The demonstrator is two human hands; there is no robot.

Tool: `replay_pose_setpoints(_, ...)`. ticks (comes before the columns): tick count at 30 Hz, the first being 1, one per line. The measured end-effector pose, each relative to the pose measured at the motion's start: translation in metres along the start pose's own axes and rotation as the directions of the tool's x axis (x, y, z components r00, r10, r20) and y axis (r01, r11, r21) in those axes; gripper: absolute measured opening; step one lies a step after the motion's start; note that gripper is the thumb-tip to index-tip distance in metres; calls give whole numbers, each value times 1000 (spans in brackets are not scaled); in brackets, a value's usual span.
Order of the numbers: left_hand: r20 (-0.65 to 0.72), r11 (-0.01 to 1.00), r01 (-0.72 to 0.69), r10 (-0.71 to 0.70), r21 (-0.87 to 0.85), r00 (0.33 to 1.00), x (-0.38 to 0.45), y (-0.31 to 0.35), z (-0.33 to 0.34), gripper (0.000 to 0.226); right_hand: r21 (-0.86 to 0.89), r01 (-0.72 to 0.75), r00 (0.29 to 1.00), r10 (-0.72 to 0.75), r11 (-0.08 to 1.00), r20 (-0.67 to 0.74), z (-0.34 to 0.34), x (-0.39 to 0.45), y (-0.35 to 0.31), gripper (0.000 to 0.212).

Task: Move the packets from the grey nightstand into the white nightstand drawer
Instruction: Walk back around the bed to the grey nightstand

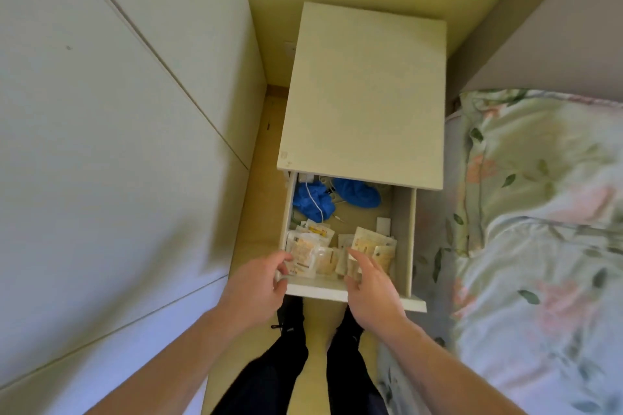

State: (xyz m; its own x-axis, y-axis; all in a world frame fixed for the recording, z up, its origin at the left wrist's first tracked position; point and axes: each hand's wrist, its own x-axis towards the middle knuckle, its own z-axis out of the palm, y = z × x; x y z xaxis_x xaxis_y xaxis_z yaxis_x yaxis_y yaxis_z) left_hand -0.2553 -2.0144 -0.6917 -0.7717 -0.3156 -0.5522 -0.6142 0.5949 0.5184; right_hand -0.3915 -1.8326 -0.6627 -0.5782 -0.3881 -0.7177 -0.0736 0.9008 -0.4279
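One white nightstand [364, 91], its drawer [403, 229] pulled out. Packets [369, 242], pale cream with yellow print, lie in two heaps at its near end; exact count unclear. Two blue bundles [359, 194] lie far. Left hand [259, 286] fingers loosely curled at the left heap; right hand [374, 283] spread, fingertips on the right heap.

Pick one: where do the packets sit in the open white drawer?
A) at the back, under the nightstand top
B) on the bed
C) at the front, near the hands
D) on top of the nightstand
C: the packets are heaped at the front end of the drawer, right by the left hand and right hand, while the blue items lie at the back.
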Motion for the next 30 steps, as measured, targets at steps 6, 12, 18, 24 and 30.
replay_pose_setpoints(6, 41, 987, -145, 143, 66, 989, -66, 75, -53, 41, 180, 14, 979, 23, 984, -202, -51, -126, -11, 50)
replay_pose_setpoints(12, 163, 897, -409, 384, 165, 909, -138, 172, -81, 45, 320, -6, 913, 135, 947, -384, -73, -240, 13, 49)
replay_pose_setpoints(18, 248, 732, -649, 603, 207, 759, -210, 250, -56, 39, 394, -15, 811, 242, 919, -533, -72, -367, 73, 50)
replay_pose_setpoints(24, 295, 471, -867, 815, 163, 499, -322, 322, 3, 39, 515, -37, 653, 411, 856, -636, -23, -526, 150, 49)
replay_pose_setpoints(30, 392, 173, -979, 897, 110, 203, -475, 372, 82, 40, 619, -48, 437, 574, 784, -693, 75, -714, 217, 52)
